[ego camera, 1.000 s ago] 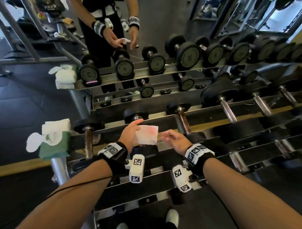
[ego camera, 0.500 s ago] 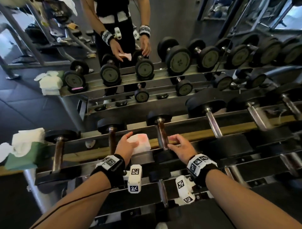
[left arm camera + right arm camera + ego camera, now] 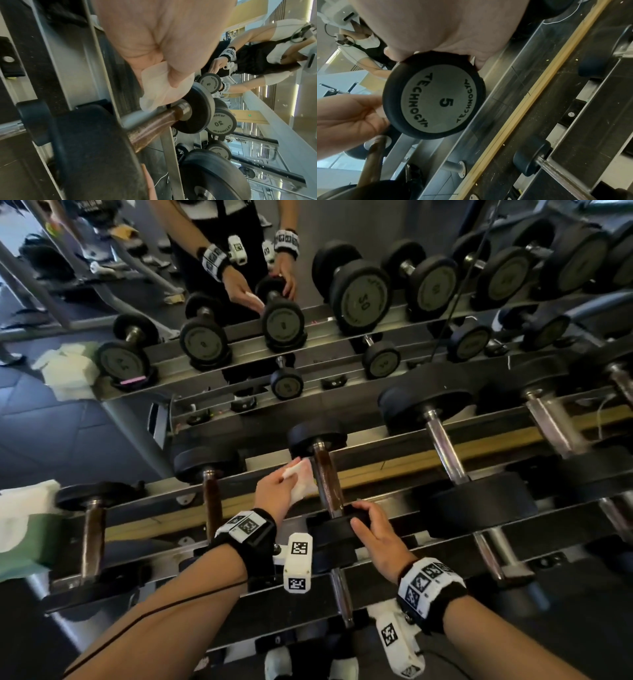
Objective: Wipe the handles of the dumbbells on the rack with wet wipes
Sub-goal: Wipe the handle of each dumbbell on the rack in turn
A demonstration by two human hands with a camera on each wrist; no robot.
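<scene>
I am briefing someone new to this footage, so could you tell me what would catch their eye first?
The left hand holds a white wet wipe against the brown handle of a small dumbbell at centre. The right hand grips that dumbbell's near end, marked 5. A mirror behind the rack repeats everything.

Dark tiled floor [image 3: 51, 419], mirrored wall [image 3: 308, 220]

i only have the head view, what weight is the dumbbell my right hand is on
observer: The right wrist view shows the near end plate marked 5; the right hand grips its rim from above.
operator: is the wipe on the handle yet
observer: In the left wrist view the wet wipe, pinched by the left hand, looks to touch the brown handle with its lower edge, beside the far collar.
</scene>
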